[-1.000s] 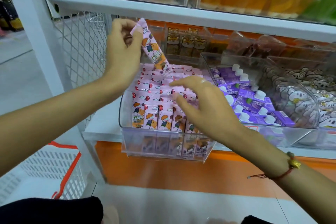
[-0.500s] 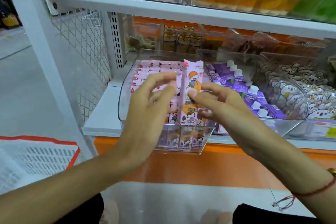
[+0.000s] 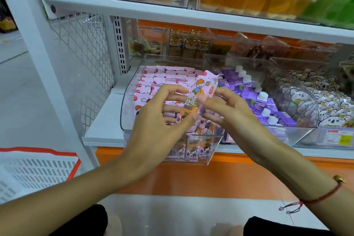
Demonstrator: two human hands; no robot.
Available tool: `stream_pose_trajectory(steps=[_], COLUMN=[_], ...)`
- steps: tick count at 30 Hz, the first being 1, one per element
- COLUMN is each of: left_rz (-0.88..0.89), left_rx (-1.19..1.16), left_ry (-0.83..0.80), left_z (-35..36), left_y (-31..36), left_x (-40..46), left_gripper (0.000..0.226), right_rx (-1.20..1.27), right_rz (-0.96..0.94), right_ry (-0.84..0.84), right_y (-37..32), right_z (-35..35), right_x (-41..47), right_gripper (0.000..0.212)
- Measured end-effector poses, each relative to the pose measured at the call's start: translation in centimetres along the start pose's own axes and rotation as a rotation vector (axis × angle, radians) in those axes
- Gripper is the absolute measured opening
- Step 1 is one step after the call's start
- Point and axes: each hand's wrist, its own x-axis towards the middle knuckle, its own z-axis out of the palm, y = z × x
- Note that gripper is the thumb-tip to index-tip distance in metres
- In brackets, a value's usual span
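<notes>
Though crowded w/ stock, easy enough to read L to R. Far L, low: white slotted plastic basket w/ red rim (image 3: 38, 168), well apart from the work. Next, white wire-mesh side panel (image 3: 82, 53) of the shelf unit. Then clear plastic bin (image 3: 123, 120) packed w/ rows of pink packets, standing on white shelf (image 3: 103, 120).

Over its front-R part: left hand (image 3: 159, 120), back to camera, fingers spread and bent, tips pinching L edge and lower part of pink cartoon-print snack packet (image 3: 201, 90). Held clear above the rows, not slotted in yet. Long axis near upright, top tilted R and away, bottom end pointing down toward front-R rows; exact gap hidden by hands. Gripped on R edge by right hand (image 3: 235, 117), thumb and first fingers closed on the film, other fingers loosely bent. Both hands about equally near, packet betw. them.

Judged next: straight down along the long axis, approx. in line w/ standing neighbours.

Further R: purple drink cartons w/ white caps (image 3: 249, 97) in adjoining clear tray, apart from both hands; beyond, koala-print packs (image 3: 310, 101).
</notes>
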Motion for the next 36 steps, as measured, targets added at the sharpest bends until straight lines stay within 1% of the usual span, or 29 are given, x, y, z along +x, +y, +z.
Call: stream_pose_trajectory(steps=[2,3,4,6,9,11,13,16,19,22,24,25,28,30,33,36], left_rz=[0.015,0.02,0.022,0.044,0.131,0.159,0.141,0.08,0.01,-0.15,-0.256,-0.285,-0.341,-0.325,-0.26,-0.145], left_rx=[0.021,0.032,0.041,0.07,0.161,0.215,0.218,0.139,0.014,-0.143,-0.239,-0.254,-0.263,-0.251,-0.226,-0.127], left_ry=[-0.017,-0.033,-0.048,-0.067,-0.033,-0.007,0.006,-0.028,-0.091,-0.162,-0.203,-0.226,-0.261,-0.263,-0.227,-0.198], left_z=[0.0,0.0,-0.1,-0.1,0.1,0.2,0.2,-0.1,-0.5,-0.7,-0.8,-0.8,-0.9,-1.0,-1.2,-1.3], left_y=[-0.2,-0.2,-0.4,-0.6,-0.8,-0.8,-0.8,-0.6,-0.2,0.3,0.4,0.5,0.6,0.6,0.5,0.3], left_x=[0.0,-0.1,-0.2,-0.2,-0.1,0.0,0.1,0.5,0.9,0.8,0.6,0.6,0.5,0.6,0.7,0.9], left_gripper=[0.032,0.029,0.027,0.026,0.034,0.04,0.039,0.029,0.027,0.029,0.025,0.023,0.026,0.028,0.038,0.025], right_rx=[0.037,0.034,0.018,0.035,0.01,-0.048,-0.107,-0.11,-0.116,-0.154,-0.146,-0.142,-0.141,-0.125,-0.101,-0.129], right_rz=[-0.022,-0.042,-0.061,-0.077,-0.154,-0.216,-0.261,-0.249,-0.19,-0.142,-0.108,-0.096,-0.081,-0.092,-0.145,-0.241], right_ry=[-0.1,-0.12,-0.106,-0.011,0.113,0.124,0.112,0.063,0.046,0.082,0.091,0.09,0.081,0.071,0.049,-0.008], right_y=[-0.3,-0.3,-0.1,0.1,0.4,0.6,0.8,0.7,0.2,0.0,0.2,0.2,0.3,0.3,0.2,0.1], right_z=[-0.1,0.0,0.0,0.2,0.6,0.7,0.9,0.7,0.4,0.0,0.0,0.0,0.2,0.1,0.2,0.0], right_x=[0.0,-0.1,-0.1,-0.2,-0.2,-0.3,-0.4,-0.4,-0.2,0.0,0.2,0.3,0.3,0.3,0.2,0.0], right_gripper=[0.035,0.034,0.033,0.037,0.038,0.029,0.034,0.031,0.035,0.036,0.037,0.038,0.038,0.035,0.027,0.027])
